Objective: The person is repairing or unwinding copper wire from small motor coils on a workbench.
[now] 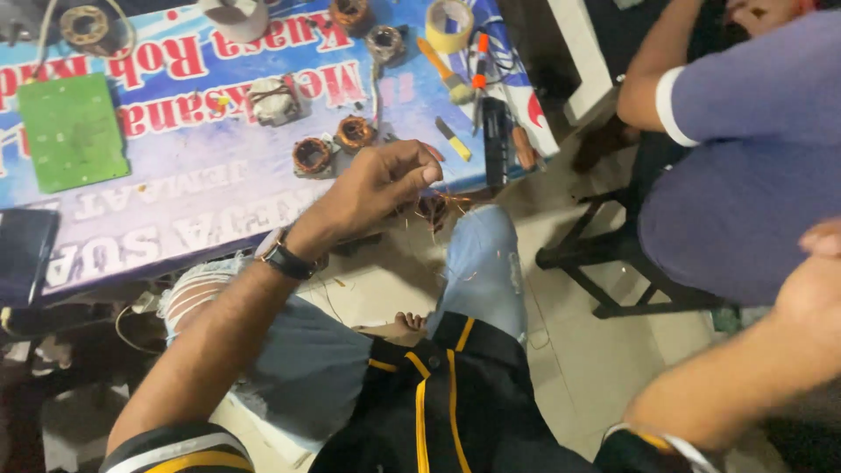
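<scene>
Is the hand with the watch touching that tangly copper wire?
Cannot tell. In the head view the left hand pinches right beside the copper wire, but blur hides any contact.

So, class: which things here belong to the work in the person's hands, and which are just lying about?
In hand:
- left hand, pinching
- copper wire tangle on the knee

Lying about:
- wound copper coils on the table
- green circuit board
- tape roll
- brush
- right hand, away from the work
</scene>
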